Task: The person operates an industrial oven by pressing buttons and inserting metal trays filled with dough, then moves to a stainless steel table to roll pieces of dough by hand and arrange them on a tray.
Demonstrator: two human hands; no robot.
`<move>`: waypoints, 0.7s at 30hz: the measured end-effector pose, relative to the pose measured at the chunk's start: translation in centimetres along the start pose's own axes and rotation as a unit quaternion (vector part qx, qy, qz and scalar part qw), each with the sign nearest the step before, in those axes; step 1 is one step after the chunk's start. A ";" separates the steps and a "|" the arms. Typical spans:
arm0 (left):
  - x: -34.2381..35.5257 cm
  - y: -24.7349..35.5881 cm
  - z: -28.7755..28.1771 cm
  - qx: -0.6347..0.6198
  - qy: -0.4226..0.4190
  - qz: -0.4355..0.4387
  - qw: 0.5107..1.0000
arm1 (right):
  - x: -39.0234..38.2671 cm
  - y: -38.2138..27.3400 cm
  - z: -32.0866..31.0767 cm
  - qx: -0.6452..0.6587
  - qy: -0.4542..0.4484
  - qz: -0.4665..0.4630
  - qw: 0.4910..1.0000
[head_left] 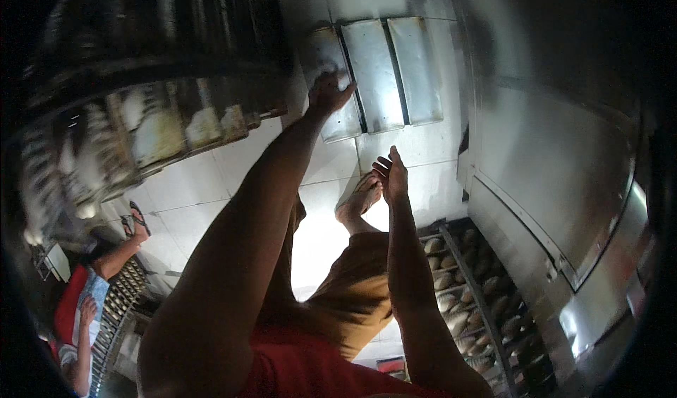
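Three long rectangular metal pieces, which look like lidded baking tins, lie side by side on the pale tiled floor with dark gaps between them: a left tin [341,126], a middle tin [374,81] and a right tin [416,74]. My left hand [330,93] is over the left tin, its thumb held apart; the fingers are dim and blurred, and I cannot tell whether they touch the metal. Nearer to me, my right hand [393,176] hangs in the air above my foot, fingers stretched out and holding nothing.
At left stands a dark rack [141,81] with several stained tins [159,137]. A rack of bread-like pieces [458,306] is at lower right, beside a large metal cabinet [550,165]. Another person [88,306] is at lower left near a tray of small rounded pieces [123,289].
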State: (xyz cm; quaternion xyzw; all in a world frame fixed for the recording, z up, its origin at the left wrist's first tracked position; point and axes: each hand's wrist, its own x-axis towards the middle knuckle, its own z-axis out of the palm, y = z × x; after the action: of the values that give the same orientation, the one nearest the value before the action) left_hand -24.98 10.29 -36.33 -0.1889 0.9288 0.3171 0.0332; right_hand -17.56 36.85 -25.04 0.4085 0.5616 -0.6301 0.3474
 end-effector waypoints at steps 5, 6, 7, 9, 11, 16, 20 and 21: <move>14.8 1.1 2.7 0.092 0.064 0.117 0.987 | 9.9 3.2 -0.2 0.066 0.060 -0.027 0.996; 17.3 0.6 3.7 0.103 0.073 0.184 0.975 | 11.4 3.7 -0.1 0.071 0.073 -0.030 0.994; 19.4 -0.5 3.9 0.116 0.087 0.244 0.959 | 12.6 4.0 0.4 0.097 0.050 -0.043 0.993; 22.9 -4.4 3.8 0.105 0.032 0.224 0.969 | 14.9 4.1 1.8 0.134 -0.020 -0.066 0.989; 25.2 -2.6 5.3 0.048 -0.125 0.150 0.980 | 16.9 4.6 1.6 0.194 0.033 -0.050 0.979; 26.5 -6.0 5.2 0.110 -0.170 0.139 0.969 | 16.1 3.5 3.8 0.213 0.040 -0.044 0.975; 20.5 1.8 3.3 0.040 -0.074 0.085 0.993 | 14.6 4.0 1.8 0.199 0.086 -0.073 0.973; 19.3 2.8 1.2 0.022 -0.087 0.089 0.992 | 13.9 3.9 1.9 0.193 0.074 -0.074 0.976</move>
State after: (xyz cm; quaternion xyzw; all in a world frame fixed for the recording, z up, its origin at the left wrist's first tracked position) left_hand -44.02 6.74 -39.19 -0.0758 0.9422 0.3138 0.0899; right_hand -20.24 34.81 -39.20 0.4707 0.4824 -0.7186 0.1714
